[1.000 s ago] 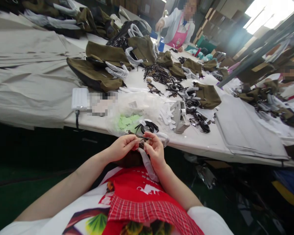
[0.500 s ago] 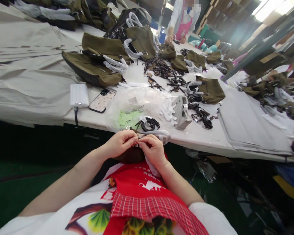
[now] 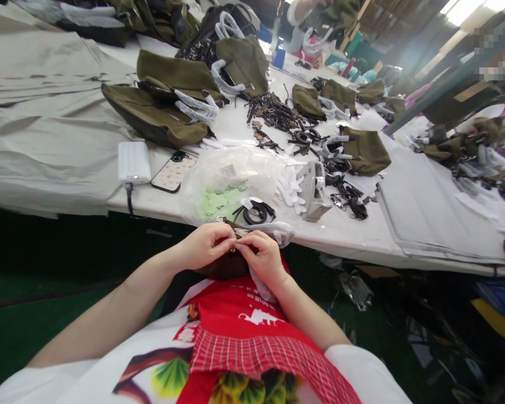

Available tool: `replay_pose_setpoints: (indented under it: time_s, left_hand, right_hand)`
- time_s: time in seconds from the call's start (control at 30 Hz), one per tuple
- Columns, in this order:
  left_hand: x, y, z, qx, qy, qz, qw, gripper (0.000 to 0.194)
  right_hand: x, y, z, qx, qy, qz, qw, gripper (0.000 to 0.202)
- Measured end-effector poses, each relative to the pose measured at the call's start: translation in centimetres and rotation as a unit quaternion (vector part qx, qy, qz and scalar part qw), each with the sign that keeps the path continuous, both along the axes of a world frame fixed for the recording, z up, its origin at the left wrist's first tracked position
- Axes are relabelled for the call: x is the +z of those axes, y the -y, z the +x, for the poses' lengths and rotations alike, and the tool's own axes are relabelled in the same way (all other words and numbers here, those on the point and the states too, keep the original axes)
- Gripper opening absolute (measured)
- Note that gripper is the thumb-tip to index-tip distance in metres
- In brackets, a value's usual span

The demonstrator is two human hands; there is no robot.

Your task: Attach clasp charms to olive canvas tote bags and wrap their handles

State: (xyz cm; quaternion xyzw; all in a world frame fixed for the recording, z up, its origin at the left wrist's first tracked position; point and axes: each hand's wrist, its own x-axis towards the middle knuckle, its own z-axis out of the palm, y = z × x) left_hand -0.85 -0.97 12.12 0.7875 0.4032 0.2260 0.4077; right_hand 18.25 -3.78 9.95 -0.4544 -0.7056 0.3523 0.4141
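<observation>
At the table's front edge, an olive-brown bag rests against my red apron, partly covered by my hands. A metal ring shows at its upper side. My left hand is closed, thumb and forefinger pinched together over the bag. Facing it, my right hand pinches at the same spot, fingertips touching or nearly touching the left ones. A bit of shiny metal shows just below the fingertips, but what they hold is too small and hidden to name. Just beyond lies a coiled black strap with a white wrap.
A clear plastic bag with green pieces lies ahead, beside a grey metal holder. To the left are a phone and a white power bank. Olive bags and dark chains lie behind. A co-worker stands at the far end.
At the far end, the co-worker has lifted an olive bag with wrapped handles off the table. My hands stay almost in place, still pinching over the bag. The view has shifted slightly.
</observation>
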Motion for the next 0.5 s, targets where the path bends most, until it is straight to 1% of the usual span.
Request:
replay_pose_setpoints:
  time_s: [0.17,0.37,0.5]
  left_hand:
    - [-0.3,0.4,0.6,0.006,-0.036,0.018,0.999,0.026]
    - [-0.7,0.6,1.1,0.004,-0.056,0.048,0.997,0.027]
    - [-0.8,0.6,1.4,0.001,-0.077,0.069,0.995,0.027]
  right_hand:
    - [-0.3,-0.2,0.5,0.02,0.058,0.038,0.997,0.012]
    - [-1.2,-0.3,0.8,0.016,0.115,0.045,0.992,0.014]
    - [-1.2,-0.3,0.9,0.021,0.151,0.071,0.986,0.015]
